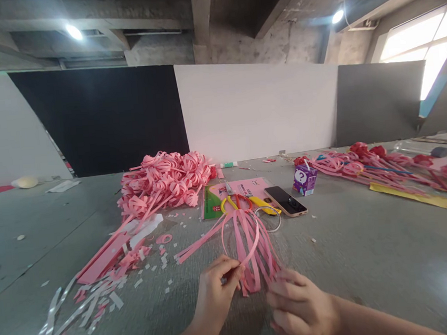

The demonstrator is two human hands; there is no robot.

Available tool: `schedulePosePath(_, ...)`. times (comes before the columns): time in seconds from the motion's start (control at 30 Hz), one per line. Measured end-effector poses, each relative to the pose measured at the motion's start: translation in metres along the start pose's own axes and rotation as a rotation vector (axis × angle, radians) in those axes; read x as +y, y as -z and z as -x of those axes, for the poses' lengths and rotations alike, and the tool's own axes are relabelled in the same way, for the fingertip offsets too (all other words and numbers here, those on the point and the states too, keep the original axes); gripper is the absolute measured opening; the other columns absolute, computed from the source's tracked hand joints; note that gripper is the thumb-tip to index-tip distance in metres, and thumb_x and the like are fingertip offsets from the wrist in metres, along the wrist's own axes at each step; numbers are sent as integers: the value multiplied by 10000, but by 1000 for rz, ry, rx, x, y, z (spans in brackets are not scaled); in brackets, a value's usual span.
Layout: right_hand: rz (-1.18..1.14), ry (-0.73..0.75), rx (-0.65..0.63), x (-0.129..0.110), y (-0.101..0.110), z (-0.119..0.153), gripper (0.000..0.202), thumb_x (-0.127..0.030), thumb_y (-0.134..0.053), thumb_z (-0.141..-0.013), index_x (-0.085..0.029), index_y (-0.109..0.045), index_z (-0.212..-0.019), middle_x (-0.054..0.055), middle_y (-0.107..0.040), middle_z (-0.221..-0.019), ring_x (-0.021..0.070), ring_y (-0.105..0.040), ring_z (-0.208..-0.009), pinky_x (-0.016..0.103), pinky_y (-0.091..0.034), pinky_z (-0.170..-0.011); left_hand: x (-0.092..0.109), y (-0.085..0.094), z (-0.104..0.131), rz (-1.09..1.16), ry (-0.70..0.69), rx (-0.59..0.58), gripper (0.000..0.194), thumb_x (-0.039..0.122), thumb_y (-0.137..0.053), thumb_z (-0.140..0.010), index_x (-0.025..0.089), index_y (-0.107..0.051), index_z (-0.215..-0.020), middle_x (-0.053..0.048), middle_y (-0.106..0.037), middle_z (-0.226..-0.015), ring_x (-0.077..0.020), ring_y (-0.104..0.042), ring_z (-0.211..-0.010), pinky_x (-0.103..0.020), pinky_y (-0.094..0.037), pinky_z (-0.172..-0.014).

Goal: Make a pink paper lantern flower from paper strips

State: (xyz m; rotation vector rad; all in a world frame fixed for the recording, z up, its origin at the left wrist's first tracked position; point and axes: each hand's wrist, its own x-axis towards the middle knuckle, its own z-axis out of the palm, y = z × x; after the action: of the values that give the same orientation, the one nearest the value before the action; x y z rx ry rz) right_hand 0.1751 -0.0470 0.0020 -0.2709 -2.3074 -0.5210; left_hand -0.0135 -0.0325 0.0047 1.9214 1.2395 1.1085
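Observation:
My left hand (217,290) pinches the end of a pink paper strip that curves up in a loop. Beside it, my right hand (298,307) is curled at the lower right ends of the strips; what its fingertips hold is too small to make out. The pink strips (239,239) fan out on the grey table between and above my hands. At their top lie scissors with red and yellow handles (230,203), a yellow cutter (264,204) and a silver ring (278,220).
A heap of pink paper flowers (165,180) stands at back left, above paper scraps (133,259). A phone (286,200) and a purple box (305,178) are right of the pink-green packet (213,199). More pink strips and a yellow strip (422,198) lie far right.

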Motion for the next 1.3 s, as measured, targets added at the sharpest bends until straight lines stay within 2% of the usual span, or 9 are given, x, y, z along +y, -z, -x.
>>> schedulePosePath(0.13, -100, -348, -11, -3, 3, -6, 91, -108, -449, -713, -178, -461, -770, 24, -571, -674, 147, -480, -623, 290, -369, -593, 8, -1, 1, 83, -23, -52, 308, 258, -433, -822, 160, -540, -550, 12, -492, -613, -104, -505, -565, -178, -384, -559)
schedulePosePath(0.23, -204, -634, -32, -6, 1, -11, 99, -140, -448, -746, -173, -472, -836, 36, -533, -743, 162, -468, -696, 305, -373, -646, 15, -4, 4, 76, -26, -86, 272, 232, -446, -811, 161, -570, -579, 11, -504, -610, -102, -495, -555, -172, -374, -531)
schedulePosePath(0.4, -431, -795, -61, -4, -3, -12, 100, -220, -480, -786, -187, -501, -877, 33, -506, -794, 169, -459, -772, 310, -381, -713, 19, -11, 8, 14, -37, -126, 226, 180, -487, -776, 158, -603, -584, 2, -532, -598, -107, -513, -553, -170, -378, -525)
schedulePosePath(0.57, -455, -1007, 54, -1, -7, -8, 82, -260, -449, -811, -180, -454, -826, 28, -484, -799, 156, -462, -766, 294, -391, -705, 15, -10, 7, -8, -47, -92, 203, 182, -497, -772, 157, -604, -601, 6, -514, -590, -104, -506, -544, -173, -380, -525)
schedulePosePath(0.7, -461, -983, -30, -1, -7, -11, 178, -259, -404, -837, -179, -456, -687, 11, -477, -738, 147, -452, -733, 299, -383, -700, 17, -9, 5, -27, -81, -23, 195, 175, -507, -760, 158, -578, -580, 7, -507, -585, -111, -493, -565, -184, -373, -550)
schedulePosePath(0.83, -480, -940, -58, -1, -9, -14, 215, -281, -438, -829, -173, -481, -648, 13, -477, -746, 146, -445, -738, 304, -385, -703, 19, -10, 4, 4, -68, -49, 214, 186, -508, -761, 161, -567, -557, 9, -515, -578, -108, -492, -560, -185, -374, -553)
schedulePosePath(1.03, -701, -958, 8, 4, -11, -9, 200, -318, -454, -830, -169, -554, -743, 22, -502, -773, 133, -485, -745, 266, -416, -693, 15, -16, -3, 97, 51, -74, 268, 239, -506, -765, 159, -584, -522, 17, -495, -547, -98, -487, -504, -177, -377, -488)
schedulePosePath(1.2, -812, -1030, 131, 10, -13, -6, 220, -335, -472, -818, -159, -566, -725, 29, -530, -777, 141, -512, -764, 277, -422, -736, 13, -24, -11, 149, 120, -28, 200, 235, -557, -718, 150, -599, -542, 27, -487, -519, -93, -467, -453, -181, -366, -439)
schedulePosePath(1.3, -839, -1080, 143, 12, -13, -6, 237, -343, -488, -805, -153, -576, -696, 29, -540, -745, 144, -514, -748, 277, -421, -723, 11, -27, -10, 146, 119, 2, 142, 215, -567, -709, 154, -602, -585, 31, -495, -537, -94, -480, -466, -182, -380, -460)
